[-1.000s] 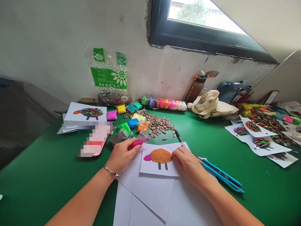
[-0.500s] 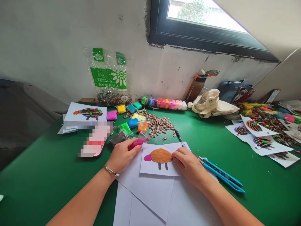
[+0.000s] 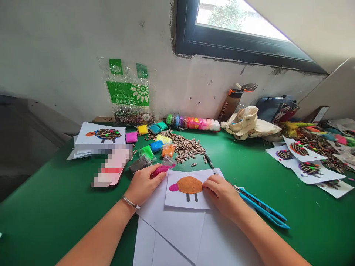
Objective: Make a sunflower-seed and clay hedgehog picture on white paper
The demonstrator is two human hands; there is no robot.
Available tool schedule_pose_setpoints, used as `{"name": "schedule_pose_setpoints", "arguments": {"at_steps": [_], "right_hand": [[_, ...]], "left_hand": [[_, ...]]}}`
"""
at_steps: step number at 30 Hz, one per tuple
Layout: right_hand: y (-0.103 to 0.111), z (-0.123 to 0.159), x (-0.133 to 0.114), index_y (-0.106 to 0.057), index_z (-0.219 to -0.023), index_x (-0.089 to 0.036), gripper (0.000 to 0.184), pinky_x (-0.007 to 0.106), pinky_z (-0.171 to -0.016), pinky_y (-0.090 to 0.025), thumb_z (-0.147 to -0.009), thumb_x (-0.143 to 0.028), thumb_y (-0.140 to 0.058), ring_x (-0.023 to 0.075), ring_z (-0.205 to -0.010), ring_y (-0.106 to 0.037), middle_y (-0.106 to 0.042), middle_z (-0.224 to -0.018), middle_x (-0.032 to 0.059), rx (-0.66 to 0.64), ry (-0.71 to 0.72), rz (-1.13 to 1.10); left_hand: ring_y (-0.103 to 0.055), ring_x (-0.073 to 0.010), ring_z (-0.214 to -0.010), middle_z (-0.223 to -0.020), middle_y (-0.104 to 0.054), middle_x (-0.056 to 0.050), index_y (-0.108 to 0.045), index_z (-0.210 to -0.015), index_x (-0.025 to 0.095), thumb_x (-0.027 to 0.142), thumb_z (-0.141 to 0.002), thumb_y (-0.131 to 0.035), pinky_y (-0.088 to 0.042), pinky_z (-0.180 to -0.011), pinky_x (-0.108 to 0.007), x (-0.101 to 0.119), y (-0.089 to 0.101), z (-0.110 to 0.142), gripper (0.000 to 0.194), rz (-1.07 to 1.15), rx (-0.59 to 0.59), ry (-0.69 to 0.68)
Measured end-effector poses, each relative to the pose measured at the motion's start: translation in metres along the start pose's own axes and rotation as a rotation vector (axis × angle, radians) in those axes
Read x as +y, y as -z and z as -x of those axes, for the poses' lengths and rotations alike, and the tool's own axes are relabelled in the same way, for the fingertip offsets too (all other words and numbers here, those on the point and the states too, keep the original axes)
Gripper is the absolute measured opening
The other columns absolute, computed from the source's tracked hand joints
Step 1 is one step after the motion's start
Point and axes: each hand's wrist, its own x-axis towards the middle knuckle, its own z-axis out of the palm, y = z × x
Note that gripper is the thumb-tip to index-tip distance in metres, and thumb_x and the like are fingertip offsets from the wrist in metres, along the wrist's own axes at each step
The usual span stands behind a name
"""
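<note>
Our left hand closed on the pink packet, our right hand curled at the orange clay, its hold unclear to us, the card on papers atop the worktop

The white rectangular paper card lies on larger white paper sheets, which rest on the smooth green table. To the card's left is the bare left hand, with a clear plastic packet of magenta clay in it; over its right side is the bare right hand, with a long blue plastic cutter farther right. Behind the card lies a heap of striped oval sunflower seeds, small square multicoloured plastic clay packets at its left. Farther back, a clear and green plastic bag stands against the grey wall, left of a brown cylindrical bottle.
</note>
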Motion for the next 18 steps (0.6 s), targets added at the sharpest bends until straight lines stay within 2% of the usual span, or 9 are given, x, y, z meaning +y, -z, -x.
{"name": "schedule_pose_setpoints", "arguments": {"at_steps": [4, 6, 12, 15, 18], "right_hand": [[0.002, -0.005, -0.002, -0.059, -0.071, -0.015, 0.024, 0.030, -0.059, -0.038, -0.080, 0.000, -0.042, 0.0185, -0.067, -0.047, -0.057, -0.074, 0.0072, -0.076, 0.173, 0.291], [0.002, -0.006, -0.001, -0.058, -0.071, -0.014, 0.023, 0.031, -0.060, -0.038, -0.081, -0.001, -0.042, 0.0187, -0.066, -0.046, -0.056, -0.074, 0.0076, -0.079, 0.175, 0.300], [0.008, -0.004, 0.002, -0.053, -0.083, -0.019, 0.015, 0.026, -0.065, -0.040, -0.091, -0.016, -0.041, 0.0147, -0.073, -0.049, -0.055, -0.082, 0.0026, -0.010, -0.116, -0.159], [0.012, -0.005, 0.004, -0.051, -0.082, -0.021, 0.013, 0.025, -0.065, -0.039, -0.091, -0.020, -0.041, 0.0136, -0.072, -0.048, -0.054, -0.080, 0.0003, 0.006, -0.173, -0.287], [0.012, -0.007, 0.003, -0.050, -0.081, -0.021, 0.013, 0.025, -0.064, -0.038, -0.091, -0.020, -0.041, 0.0138, -0.071, -0.047, -0.054, -0.079, -0.0002, -0.021, -0.186, -0.302]], "left_hand": [[-0.063, -0.0224, -0.097, -0.109, -0.069, -0.004, -0.065, -0.113, 0.019, 0.053, -0.079, -0.055, -0.048, -0.086, -0.031, 0.000, 0.000, 0.000, 0.049, -0.006, 0.002, 0.002], [-0.063, -0.0224, -0.097, -0.109, -0.069, -0.004, -0.065, -0.113, 0.019, 0.053, -0.079, -0.055, -0.048, -0.086, -0.031, 0.000, 0.000, 0.000, 0.050, -0.010, 0.003, 0.004], [-0.064, -0.0219, -0.097, -0.109, -0.069, -0.003, -0.065, -0.112, 0.019, 0.053, -0.079, -0.053, -0.048, -0.084, -0.029, 0.003, 0.001, 0.001, 0.048, -0.022, 0.006, -0.002], [-0.064, -0.0214, -0.095, -0.107, -0.070, -0.003, -0.065, -0.112, 0.020, 0.053, -0.080, -0.053, -0.048, -0.082, -0.028, 0.003, 0.002, 0.000, 0.048, -0.035, 0.010, -0.008], [-0.064, -0.0209, -0.094, -0.106, -0.070, -0.002, -0.065, -0.112, 0.021, 0.053, -0.080, -0.052, -0.048, -0.081, -0.027, 0.002, 0.001, 0.000, 0.047, -0.052, 0.015, -0.014]]}}
